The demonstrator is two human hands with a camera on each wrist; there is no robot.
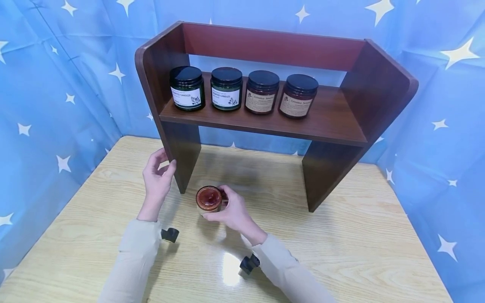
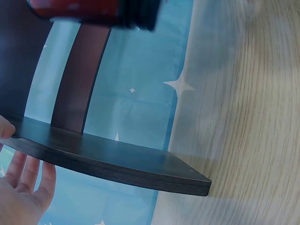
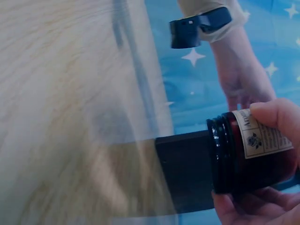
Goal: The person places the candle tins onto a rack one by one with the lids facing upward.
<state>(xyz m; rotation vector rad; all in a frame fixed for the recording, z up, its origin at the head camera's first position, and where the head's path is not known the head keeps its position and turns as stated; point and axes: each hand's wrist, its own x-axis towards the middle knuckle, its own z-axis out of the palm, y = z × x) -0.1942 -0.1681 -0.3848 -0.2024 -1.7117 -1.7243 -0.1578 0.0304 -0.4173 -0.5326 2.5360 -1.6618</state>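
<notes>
My right hand (image 1: 234, 211) grips an amber glass candle jar (image 1: 209, 199) above the table, in front of the shelf's left leg. The jar is upside down: its reddish base faces up in the head view. In the right wrist view its black lid (image 3: 220, 154) points toward the tabletop, and a cream label (image 3: 262, 136) shows beside my thumb. My left hand (image 1: 158, 174) holds the front edge of the left side panel (image 2: 108, 159) of the dark wooden shelf, thumb on one face and fingers on the other.
On the shelf board (image 1: 333, 113) stand two green jars with white labels, one a green candle jar (image 1: 226, 89), and two amber jars, one an amber candle jar (image 1: 298, 97), all black-lidded. The shelf's right panel (image 1: 329, 176) stands on the wooden table (image 1: 360, 244). Blue star-patterned cloth (image 1: 60, 105) hangs around.
</notes>
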